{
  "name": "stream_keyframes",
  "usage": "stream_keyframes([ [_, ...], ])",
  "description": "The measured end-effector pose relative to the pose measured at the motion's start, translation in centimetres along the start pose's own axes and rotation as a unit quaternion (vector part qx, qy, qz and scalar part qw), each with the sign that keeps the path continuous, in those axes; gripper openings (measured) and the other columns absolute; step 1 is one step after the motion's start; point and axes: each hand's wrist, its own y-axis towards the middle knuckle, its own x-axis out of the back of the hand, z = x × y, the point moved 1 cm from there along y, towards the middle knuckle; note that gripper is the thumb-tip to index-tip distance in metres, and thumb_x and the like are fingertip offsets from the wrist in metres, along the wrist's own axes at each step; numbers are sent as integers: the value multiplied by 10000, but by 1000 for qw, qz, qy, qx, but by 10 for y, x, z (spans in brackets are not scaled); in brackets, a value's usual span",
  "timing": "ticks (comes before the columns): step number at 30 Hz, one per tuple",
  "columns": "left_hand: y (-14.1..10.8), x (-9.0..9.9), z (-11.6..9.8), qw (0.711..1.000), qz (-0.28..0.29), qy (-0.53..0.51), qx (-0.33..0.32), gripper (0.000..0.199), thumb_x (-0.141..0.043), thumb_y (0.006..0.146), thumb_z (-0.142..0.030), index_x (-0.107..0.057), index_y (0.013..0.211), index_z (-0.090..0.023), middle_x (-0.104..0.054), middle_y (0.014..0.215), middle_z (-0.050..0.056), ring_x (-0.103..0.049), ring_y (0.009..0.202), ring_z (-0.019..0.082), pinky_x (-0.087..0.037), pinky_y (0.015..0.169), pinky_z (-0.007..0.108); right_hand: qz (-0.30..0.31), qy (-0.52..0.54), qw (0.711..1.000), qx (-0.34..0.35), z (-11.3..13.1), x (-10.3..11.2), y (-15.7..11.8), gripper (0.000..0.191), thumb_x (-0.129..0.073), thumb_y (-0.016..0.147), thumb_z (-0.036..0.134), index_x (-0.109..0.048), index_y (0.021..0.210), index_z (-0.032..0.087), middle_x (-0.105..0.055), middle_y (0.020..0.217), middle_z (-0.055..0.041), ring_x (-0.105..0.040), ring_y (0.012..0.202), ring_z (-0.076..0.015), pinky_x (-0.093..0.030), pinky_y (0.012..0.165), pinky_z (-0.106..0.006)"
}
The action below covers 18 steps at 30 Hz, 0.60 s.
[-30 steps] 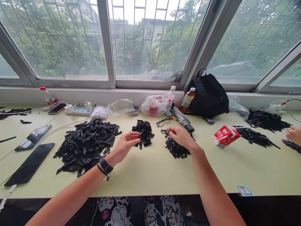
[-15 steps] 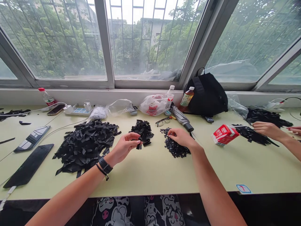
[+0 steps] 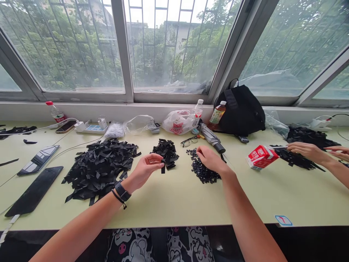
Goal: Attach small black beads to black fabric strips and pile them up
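Note:
Between the thumb and fingertips of my left hand (image 3: 147, 168) is a black fabric strip (image 3: 163, 169), hanging down. Just behind it lies a small pile of black strips (image 3: 167, 151). A larger heap of black strips (image 3: 99, 171) spreads to the left of that hand. My right hand (image 3: 209, 158) rests at a pile of small dark ring-like pieces (image 3: 203, 173), its fingers bent down and closed over the pile's upper edge. Whatever those fingertips hold, if anything, is hidden.
A red and white carton (image 3: 261, 157) stands right of my right arm. Glasses (image 3: 190, 141), a folded umbrella (image 3: 211, 137) and a black bag (image 3: 241, 111) lie behind. Another person's hand (image 3: 308, 151) works at the right over more black strips. Phones lie at the left.
My right hand has shifted slightly within the dark pieces. The strip in my left hand now hangs straighter. The other person's hands at the right have moved a little left.

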Motion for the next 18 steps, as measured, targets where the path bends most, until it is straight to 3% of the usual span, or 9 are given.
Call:
stream_keyframes([
  [2,1,0,1,1000,-1,17,-11,292,-931,667,-256,-776,906,-193,-741,905,40,-679,869,165,-485,801,281,-41,57,997,41,23,-5,0,199,-502,969,366,-572,849,224,-651,840,-67,-574,764,-219,-463,731,-358],
  [4,1,0,3,999,-3,30,-22,276,-929,671,-270,-773,884,-190,-748,889,44,-687,866,179,-486,802,295,-39,164,983,76,50,-19,-3,201,-540,969,413,-601,913,230,-663,860,-58,-595,770,-221,-499,740,-376],
  [9,2,1,7,998,-3,45,-46,260,-922,690,-283,-772,880,-187,-769,861,48,-706,855,198,-501,799,315,52,443,893,60,109,-66,-17,302,-754,856,477,-644,1008,242,-685,869,-28,-663,777,-205,-577,762,-391],
  [12,2,0,8,997,5,46,-54,258,-915,703,-291,-774,889,-182,-779,855,59,-727,864,219,-524,817,339,74,513,854,43,124,-80,-24,312,-796,834,437,-645,1021,238,-705,901,-26,-680,793,-188,-584,791,-385],
  [18,2,-2,12,995,-14,60,-75,268,-921,691,-323,-776,863,-179,-786,887,72,-737,838,231,-568,803,364,71,552,831,1,125,-78,-27,343,-852,782,416,-659,1005,241,-724,913,-22,-691,815,-185,-589,788,-370],
])
